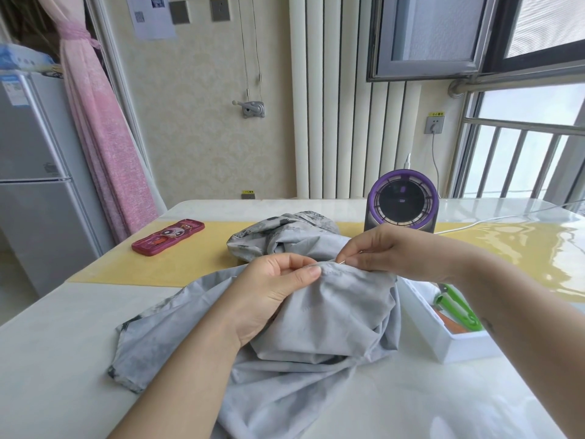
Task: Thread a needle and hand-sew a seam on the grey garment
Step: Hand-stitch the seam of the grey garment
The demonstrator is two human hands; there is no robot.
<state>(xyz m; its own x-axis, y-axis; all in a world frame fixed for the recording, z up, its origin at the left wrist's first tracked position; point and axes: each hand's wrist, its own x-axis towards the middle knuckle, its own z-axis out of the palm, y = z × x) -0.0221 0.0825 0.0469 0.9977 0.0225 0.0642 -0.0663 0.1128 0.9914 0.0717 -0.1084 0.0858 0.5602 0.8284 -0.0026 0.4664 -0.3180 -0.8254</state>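
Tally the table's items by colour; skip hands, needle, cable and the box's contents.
Grey: 1, garment
Red-pink: 1, phone case
Purple: 1, fan
White: 1, box
Yellow: 1, mat
Total: 5

**Grey garment** (316, 327): pale grey cloth with a darker mottled print at its far and left edges, lying crumpled on the white worktop (63, 359). Its middle is lifted into a ridge, which the left hand (275, 289) pinches.

**Needle** (343, 263): thin and metallic, nearly level at the ridge, pinched by the right hand (380, 251). It is mostly hidden.
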